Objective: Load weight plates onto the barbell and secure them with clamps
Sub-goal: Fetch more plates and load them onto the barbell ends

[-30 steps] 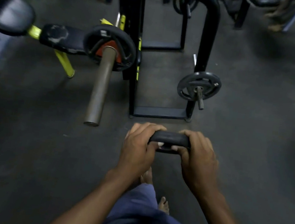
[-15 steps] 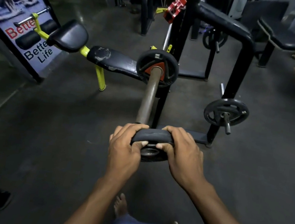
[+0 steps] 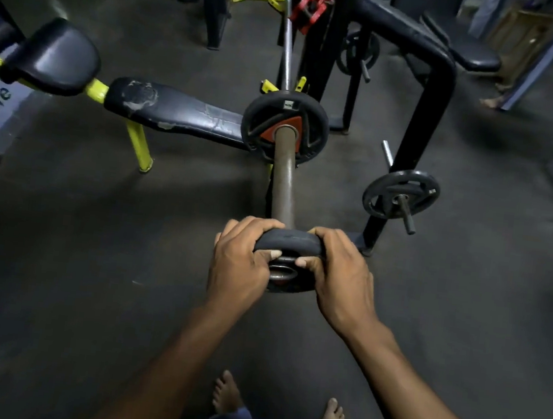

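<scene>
Head view, with the barbell sleeve (image 3: 283, 179) as the landmark. Far to its left lies the worn bench pad (image 3: 175, 113) on yellow legs, touching nothing that matters here. Next comes the left hand (image 3: 239, 265), at the near end of the sleeve and on its left side: the fingers curl over the top rim of the small plate (image 3: 290, 242) and the thumb presses its near face, so the hand grips the plate. The plate stands on edge, its flat face square to the sleeve and its hole at the sleeve's near tip; whether the tip has already entered the hole is hidden by the plate itself. The sleeve's long axis runs straight away from the person, up the picture, to the loaded plate (image 3: 286, 127) seated at its far end, well apart from the small plate. On the sleeve's right side the right hand (image 3: 338, 278) mirrors the left, fingers hooked over the rim, thumb on the near face. Both hands sit equally near the tip. Further right a spare plate (image 3: 401, 194) hangs on a rack peg.

The coming move, as I judge it, is a straight push along that axis, away from the body, until the two plates meet. No clamp is on the sleeve yet.
</scene>
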